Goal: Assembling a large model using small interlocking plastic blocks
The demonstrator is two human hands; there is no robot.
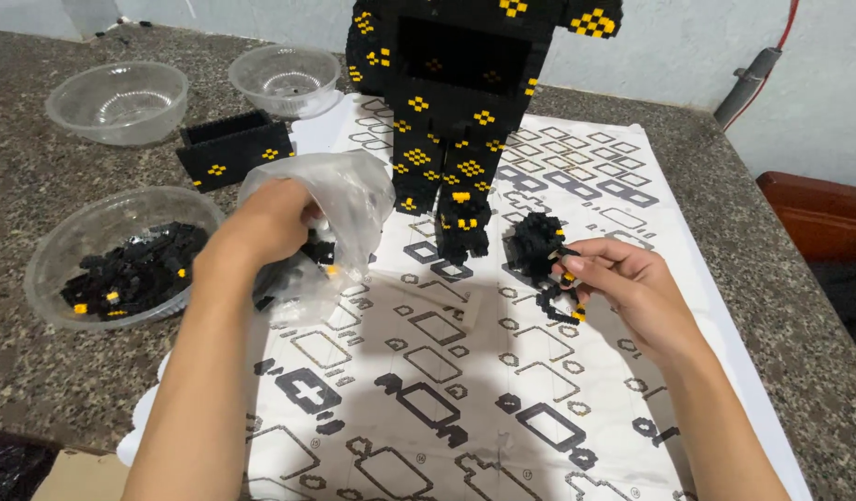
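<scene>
On the speckled stone counter (38,176), left hand (270,223) grip clutches plastic bag (353,199); right hand (623,278) pinches black brick piece (539,246).

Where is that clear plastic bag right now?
In the head view, the clear plastic bag sits left of centre on the instruction sheet, held by the left hand, beside the tall black block figure.

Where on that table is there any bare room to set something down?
The printed sheet lies bare between the two forearms. Bare stone shows below the brick-filled bowl. It is crowded around the black figure, plastic bag and empty bowls.
</scene>
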